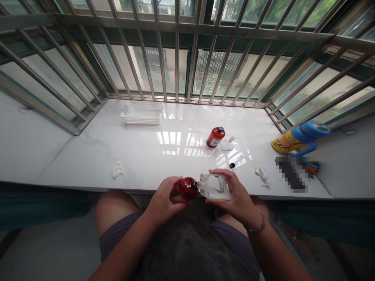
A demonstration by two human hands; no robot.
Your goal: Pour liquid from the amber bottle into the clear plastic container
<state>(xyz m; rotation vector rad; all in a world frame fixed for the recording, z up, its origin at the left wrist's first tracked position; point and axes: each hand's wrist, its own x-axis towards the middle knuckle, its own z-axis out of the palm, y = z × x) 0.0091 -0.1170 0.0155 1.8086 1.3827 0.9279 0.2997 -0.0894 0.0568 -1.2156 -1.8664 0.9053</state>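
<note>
My left hand (165, 197) is closed around a small red bottle (185, 189) lying on its side, its neck pointing right. My right hand (231, 191) grips a clear plastic bottle (213, 186) with a handle, tipped so its mouth meets the red bottle's neck. Both are held just over the near edge of the white marble sill (164, 152). A small black cap (232, 165) lies on the sill beyond my right hand. A second red bottle (215, 137) with a dark cap lies farther back.
A white slotted basket (142, 113) sits at the back left. Crumpled white wads lie at left (117, 169) and right (261, 172). A blue and yellow child's cup (299, 139) lies at the right. Metal window bars (175, 70) close off the back.
</note>
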